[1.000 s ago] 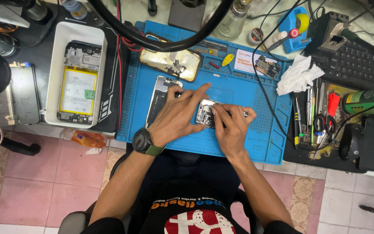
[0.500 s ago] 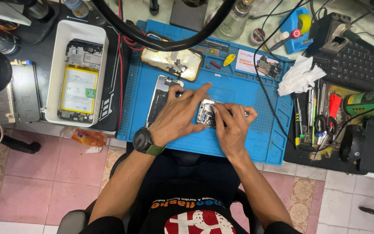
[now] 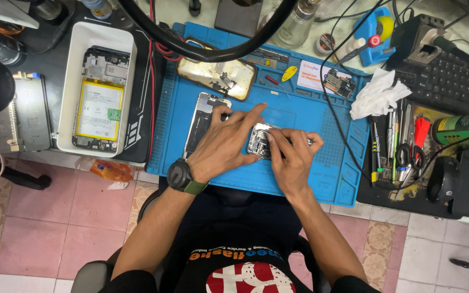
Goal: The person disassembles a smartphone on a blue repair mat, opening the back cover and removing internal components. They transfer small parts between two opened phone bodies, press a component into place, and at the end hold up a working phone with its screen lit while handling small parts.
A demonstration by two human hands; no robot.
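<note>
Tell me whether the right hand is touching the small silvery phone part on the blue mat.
Touching. The head view shows the right hand with fingertips pressed onto the small silvery phone part on the blue silicone work mat.

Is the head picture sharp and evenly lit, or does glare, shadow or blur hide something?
Head view: even overhead light, mostly sharp. The gold phone back cover shows mild glare. Both hands, left hand and right hand, cover much of the small phone assembly. A dark curved cable near the lens looks blurred.
</note>
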